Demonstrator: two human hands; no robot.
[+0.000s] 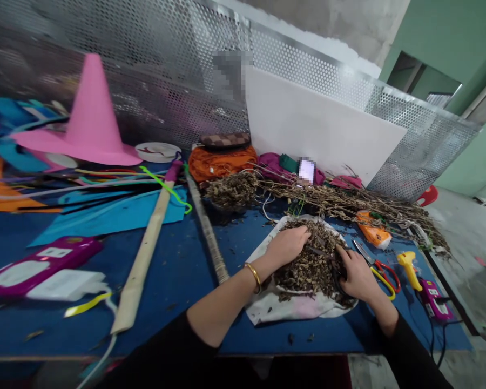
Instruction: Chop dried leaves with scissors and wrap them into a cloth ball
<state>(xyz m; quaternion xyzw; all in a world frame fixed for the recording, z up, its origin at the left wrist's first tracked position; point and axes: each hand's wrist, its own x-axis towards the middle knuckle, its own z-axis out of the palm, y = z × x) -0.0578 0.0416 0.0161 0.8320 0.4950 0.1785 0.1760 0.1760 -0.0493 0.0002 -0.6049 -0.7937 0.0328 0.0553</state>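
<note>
A heap of chopped dried plant bits (pixel 297 274) lies on a white cloth bag (pixel 263 310) on the table. My left hand (pixel 288 247), a gold bangle at its wrist, is closed at the heap's upper left; what its fingers pinch is too small to make out. On the heap's right side, my right hand (pixel 358 274) is wrapped round the dark handles of a pair of scissors (pixel 335 270). Their blades point left across the heap towards my left hand. Just right of that hand lie red-and-yellow-handled scissors (pixel 383 273), untouched.
Long dried stalks (pixel 348 200) stretch along the back, beside a dried bunch (pixel 233 189). A yellow glue gun (pixel 409 269) and purple power strip (pixel 435 302) sit right. Leftward are a wrapped stick (pixel 206 227), a pale wooden stick (pixel 146 259), a pink cone hat (pixel 93 116) and another power strip (pixel 44 265).
</note>
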